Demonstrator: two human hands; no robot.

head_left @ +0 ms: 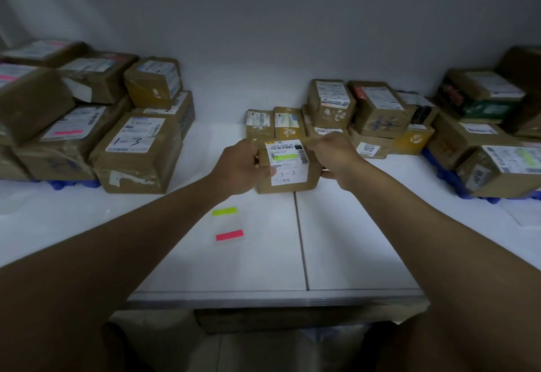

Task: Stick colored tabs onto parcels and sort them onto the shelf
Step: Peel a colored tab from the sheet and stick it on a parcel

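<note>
Closest in, on the white bench (351, 254), two tab strips sit at about 7 o'clock from the parcel: a pink tab (229, 235) nearest, then a yellow-green tab (224, 211) just beyond it. Both are untouched right now.

Further out, dead centre, the small parcel (288, 166) marked "3-3" sits between both hands. The left hand (244, 166) has its grip curled round the left side, thumb on the label; the right hand (336, 155) is wrapped round the right edge. There's already a green strip on its label, so I'd guess tagging's done and this is the sorting step.

The next move probably needs a spot among the parcel stack at 2 o'clock (377, 108) or the pile at 10 o'clock (137, 149), without knocking either.
</note>
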